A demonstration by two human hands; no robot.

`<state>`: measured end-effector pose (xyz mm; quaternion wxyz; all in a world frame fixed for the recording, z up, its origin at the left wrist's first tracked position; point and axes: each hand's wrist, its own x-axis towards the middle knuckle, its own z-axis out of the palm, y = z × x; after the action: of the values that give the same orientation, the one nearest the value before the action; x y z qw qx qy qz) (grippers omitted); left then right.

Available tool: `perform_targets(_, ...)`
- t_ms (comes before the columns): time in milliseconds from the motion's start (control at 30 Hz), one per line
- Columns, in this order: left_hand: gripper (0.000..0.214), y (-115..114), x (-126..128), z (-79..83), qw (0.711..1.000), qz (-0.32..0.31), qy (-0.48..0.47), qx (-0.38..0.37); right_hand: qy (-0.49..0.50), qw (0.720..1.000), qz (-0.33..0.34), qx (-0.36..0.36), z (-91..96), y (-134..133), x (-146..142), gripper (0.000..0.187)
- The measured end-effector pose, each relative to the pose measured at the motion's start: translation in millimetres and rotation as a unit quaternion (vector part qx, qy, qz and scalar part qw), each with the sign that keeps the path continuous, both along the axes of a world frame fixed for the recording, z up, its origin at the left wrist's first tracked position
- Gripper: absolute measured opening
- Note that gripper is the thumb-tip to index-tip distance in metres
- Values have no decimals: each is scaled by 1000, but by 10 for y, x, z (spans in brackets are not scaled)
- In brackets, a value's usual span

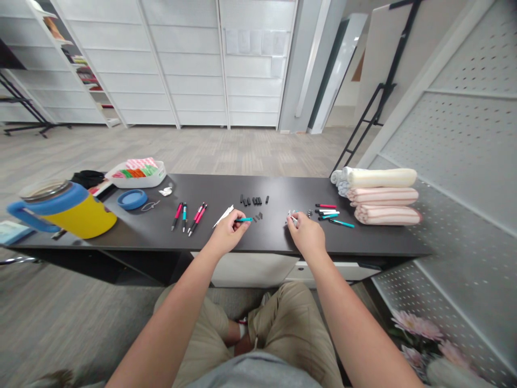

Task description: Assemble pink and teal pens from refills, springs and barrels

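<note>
My left hand (228, 231) is closed around a teal pen barrel (244, 219), whose end points to the right. Beside that hand lie thin white pen refills (222, 215). Small dark pieces (258, 217) rest just past the barrel's tip, with several short black pen grips (252, 201) farther back. My right hand (307, 234) pinches at small silvery parts (291, 215) on the desk; what exactly is between its fingertips is too small to tell. To its right are more tiny metal parts (310, 213) and loose red, white and teal barrels (329, 213). Several whole red and teal pens (197, 218) lie left.
On the black desk (278, 186), a yellow and blue mug (83, 210), a blue lid (132, 199) and a white tray (155, 180) of colourful packets stand left. Rolled towels (385, 196) are stacked at the right end, beside a perforated panel (456, 161).
</note>
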<state>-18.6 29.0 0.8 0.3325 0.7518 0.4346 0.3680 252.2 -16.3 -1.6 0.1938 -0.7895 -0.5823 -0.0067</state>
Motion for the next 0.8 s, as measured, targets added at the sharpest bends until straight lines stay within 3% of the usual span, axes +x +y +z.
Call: perform_targets(800,17,-25,20,44,1000,-3,-6,-6,-70,995,23,-70,32,78,-85,30)
